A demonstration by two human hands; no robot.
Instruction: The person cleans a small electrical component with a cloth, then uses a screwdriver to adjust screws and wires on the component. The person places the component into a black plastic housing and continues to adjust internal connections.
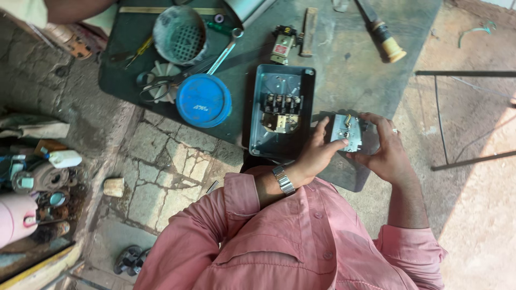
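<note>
hands meet over a small grey electrical part [346, 132] with brass bits, held just above the near edge of a dark green metal sheet [349, 70] that lies on the ground. left hand [317, 153], a steel wristwatch [283, 179] on its wrist, grips the part's left side with fingers [321, 129] curled up along it. right hand [384, 147], wearing a ring, clasps the part from the right, thumb and fingers closed around it. just left of the part, an open grey metal switch box [280, 110] rests on the sheet, its terminals showing. farther left sit a round blue lid [203, 100], scissors [161, 86], a spanner [226, 51] and a grey strainer-like cup [180, 34]. pink shirt sleeves [226, 215] fill the lower view.
</note>
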